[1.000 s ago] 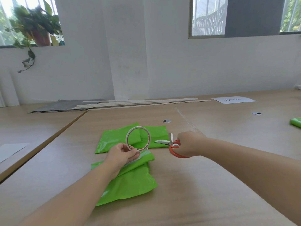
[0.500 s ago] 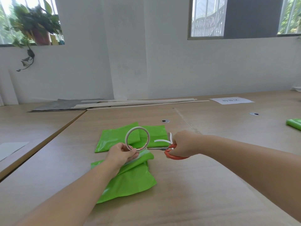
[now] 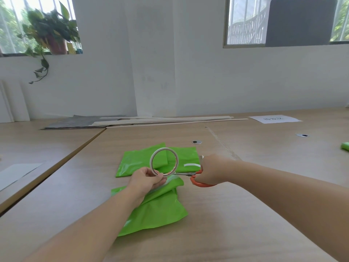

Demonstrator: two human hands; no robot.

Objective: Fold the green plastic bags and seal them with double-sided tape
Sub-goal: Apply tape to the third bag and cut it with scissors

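Head view. Two green plastic bags lay on the table (image 3: 236, 229), both glossy and creased. The near bag (image 3: 156, 210) sat at 6 o'clock from frame centre, folded over, with a pale band along its top flap. The far bag (image 3: 137, 161) lay flat at 12 o'clock from the near one, a short white tape strip (image 3: 191, 165) stuck near its right end.

The left hand (image 3: 146, 179) pinched the lower rim of the tape roll (image 3: 164, 148), a thin pale ring held upright above the gap between the bags. The right hand (image 3: 211, 170), at 3 o'clock of the roll, gripped the orange-handled scissors (image 3: 202, 184). The blades pointed to 9 o'clock and their tips reached the roll's bottom edge. Whether they were closed on tape could not be made out.

The left forearm covered the near bag's left part. The right hand hid the upper scissor loop and the far bag's right corner. A green item (image 3: 345, 146) was cut off by the frame at 3 o'clock. Writing on the white sheet (image 3: 273, 119) at 1 o'clock was too blurred to read.

A seam between two table tops ran from 8 to 11 o'clock, left of the bags. Table surface stretched wide at 4 o'clock of the near bag. Wooden strips (image 3: 170, 121) lay at 12 o'clock, well apart from the bags.
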